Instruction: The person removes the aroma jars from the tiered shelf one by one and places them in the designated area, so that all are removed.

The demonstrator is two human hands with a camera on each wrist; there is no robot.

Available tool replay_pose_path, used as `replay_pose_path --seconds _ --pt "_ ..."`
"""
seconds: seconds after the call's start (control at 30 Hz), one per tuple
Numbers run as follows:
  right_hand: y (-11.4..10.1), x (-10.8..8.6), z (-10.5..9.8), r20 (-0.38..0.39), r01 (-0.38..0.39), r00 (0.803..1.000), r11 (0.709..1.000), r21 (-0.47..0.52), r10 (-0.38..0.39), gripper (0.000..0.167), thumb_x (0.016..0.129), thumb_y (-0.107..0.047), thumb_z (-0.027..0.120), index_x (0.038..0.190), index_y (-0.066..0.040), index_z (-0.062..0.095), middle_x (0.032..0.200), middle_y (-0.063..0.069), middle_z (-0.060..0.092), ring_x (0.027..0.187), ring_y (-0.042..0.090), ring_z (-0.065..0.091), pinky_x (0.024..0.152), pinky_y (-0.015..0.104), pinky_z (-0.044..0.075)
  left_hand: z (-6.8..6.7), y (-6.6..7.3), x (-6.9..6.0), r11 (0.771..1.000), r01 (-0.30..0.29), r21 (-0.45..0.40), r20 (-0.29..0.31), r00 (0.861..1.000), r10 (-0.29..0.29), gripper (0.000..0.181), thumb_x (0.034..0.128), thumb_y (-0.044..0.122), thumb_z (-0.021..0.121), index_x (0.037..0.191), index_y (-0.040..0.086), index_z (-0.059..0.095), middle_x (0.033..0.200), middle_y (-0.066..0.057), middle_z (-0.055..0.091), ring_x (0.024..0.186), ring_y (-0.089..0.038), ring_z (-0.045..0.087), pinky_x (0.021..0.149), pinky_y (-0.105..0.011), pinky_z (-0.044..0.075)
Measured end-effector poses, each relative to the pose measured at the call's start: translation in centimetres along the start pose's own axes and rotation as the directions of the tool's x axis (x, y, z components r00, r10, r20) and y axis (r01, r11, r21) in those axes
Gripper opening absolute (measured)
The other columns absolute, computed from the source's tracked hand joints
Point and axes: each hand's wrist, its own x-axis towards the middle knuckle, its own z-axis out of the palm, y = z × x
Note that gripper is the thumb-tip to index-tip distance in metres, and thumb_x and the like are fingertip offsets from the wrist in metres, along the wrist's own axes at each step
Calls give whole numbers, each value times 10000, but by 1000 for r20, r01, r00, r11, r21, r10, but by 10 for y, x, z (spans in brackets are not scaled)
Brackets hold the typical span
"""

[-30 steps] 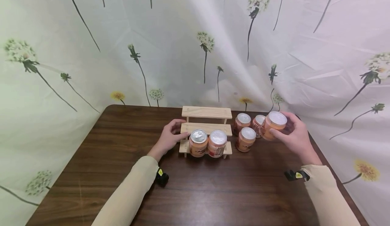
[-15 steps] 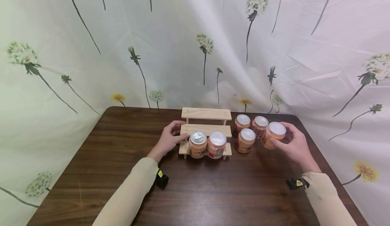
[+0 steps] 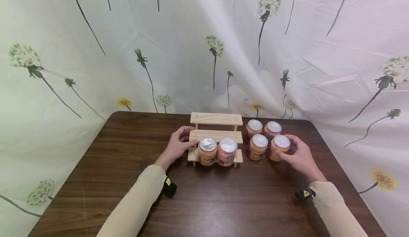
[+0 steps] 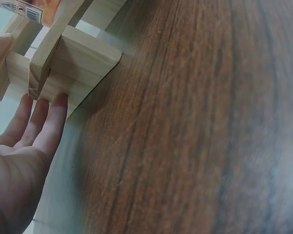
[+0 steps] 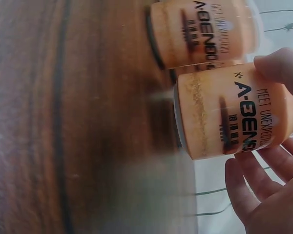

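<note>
In the head view my right hand grips an orange can with a silvery lid, thumb in front and fingers round the far side. The right wrist view shows the lettering on this can, between thumb and fingers; its base is at or close to the table. At the left end of a three-tier wooden rack my left hand holds the middle tier, its thumb in front. The left wrist view shows those fingertips against the rack's wood. Two similar cans stand on the lowest tier.
Right of the rack, more such cans stand close together: one in front, two behind, at the left and right. The dark wooden table ends at a dandelion-print curtain.
My right hand has lowered the can and brought it toward me and leftward, in beside the front loose can. The left hand keeps its place on the rack.
</note>
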Motion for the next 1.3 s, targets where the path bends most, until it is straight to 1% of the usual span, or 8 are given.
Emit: replay_pose_path --seconds 0.17,0.37,0.63,0.73,0.83,0.97,1.2,1.3 --pt "8 1 5 9 -7 1000 999 -51 8 667 815 -163 926 1348 35 576 1197 228 698 953 7 621 804 130 513 1 2 0 1000 -3 3 1 1000 3 528 931 85 809 1412 67 592 1377 -245 587 1239 -414 613 871 -342 569" --pt "12 3 7 8 -17 1000 998 -65 17 667 815 -194 933 1342 18 582 1214 213 701 963 2 621 814 163 530 0 2 0 1000 -2 3 1 1000 2 525 935 84 804 1413 67 590 1379 -248 585 1247 -419 610 872 -340 571" --pt "10 3 7 25 -44 999 997 -70 46 712 831 -275 929 1360 15 551 1283 231 669 1120 304 644 841 78 451 1 3 -1 1000 1 -3 -1 1000 -1 526 933 88 807 1412 74 593 1383 -244 586 1254 -414 610 874 -339 573" --pt "11 2 6 32 -47 998 997 -63 49 734 835 -278 926 1380 18 534 1309 239 648 1163 356 637 857 74 437 1 3 -1 1000 9 0 2 1000 -9 524 938 71 794 1417 48 581 1382 -258 582 1258 -428 606 866 -341 578" --pt "9 2 4 27 -49 998 998 -50 51 760 846 -274 917 1419 18 512 1339 246 627 1189 371 633 894 133 476 1 3 -1 1000 13 -3 5 1000 -13 538 941 66 789 1432 42 571 1394 -264 575 1268 -437 598 868 -346 577" --pt "-1 4 -4 -12 -25 1000 1000 -16 25 747 878 -228 888 1461 14 487 1377 245 613 1219 376 619 938 226 521 2 3 -1 1000 9 1 0 1000 -9 535 934 90 807 1422 75 588 1389 -245 583 1259 -418 609 879 -349 571" --pt "-34 9 -12 -79 79 994 997 -8 -79 701 870 -161 885 1460 -42 526 1418 194 602 1268 356 588 985 117 429 1 1 0 1000 -5 13 -4 1000 5 506 928 97 814 1389 88 605 1358 -229 600 1233 -403 627 871 -343 577" --pt "-48 12 -8 -90 124 988 992 7 -123 695 849 -103 889 1451 -48 545 1396 177 612 1235 237 622 973 106 430 1 -1 0 1000 -3 16 -7 1000 3 502 931 91 810 1388 94 604 1358 -218 600 1231 -396 627 865 -332 576"
